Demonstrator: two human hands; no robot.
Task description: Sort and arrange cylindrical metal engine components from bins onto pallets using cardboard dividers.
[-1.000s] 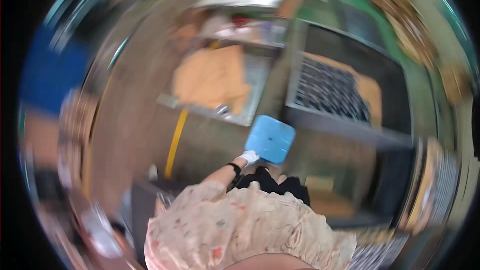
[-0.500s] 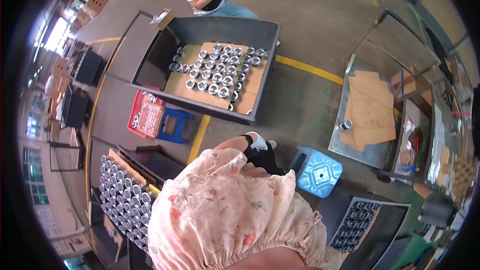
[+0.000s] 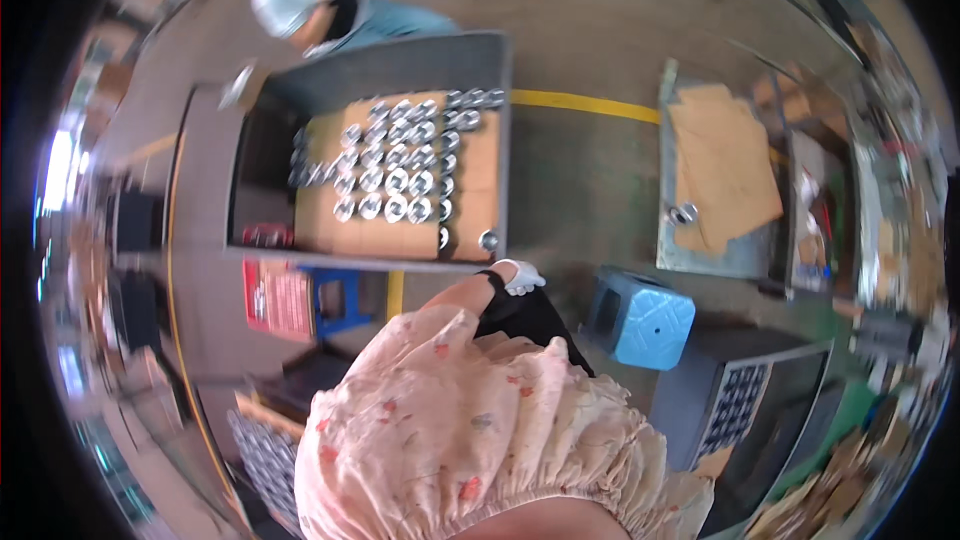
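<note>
My left hand [image 3: 518, 277], in a white glove with a dark band at the wrist, hangs in front of my body, near the front edge of a large dark grey bin [image 3: 400, 264]. Its fingers are loosely bent, somewhat blurred, with nothing visible in them. Inside the bin, rows of shiny round metal parts [image 3: 397, 181] sit on brown cardboard sheets [image 3: 470, 170]. One such metal part [image 3: 488, 240] stands apart in the bin's near right corner, close to my hand. My right hand is out of view.
A blue plastic stool [image 3: 650, 325] stands right of me. Beyond it, a metal-topped table [image 3: 690, 258] bears cardboard and a single metal part [image 3: 684, 213]. A red crate [image 3: 255, 300] and a dark blue stool [image 3: 340, 305] are at left. Behind the bin is a white-gloved person [image 3: 290, 0].
My view has turned, so the bin and the other person appear further left. My left hand still hangs by the bin. A single metal part now shows in the bin's near right corner.
</note>
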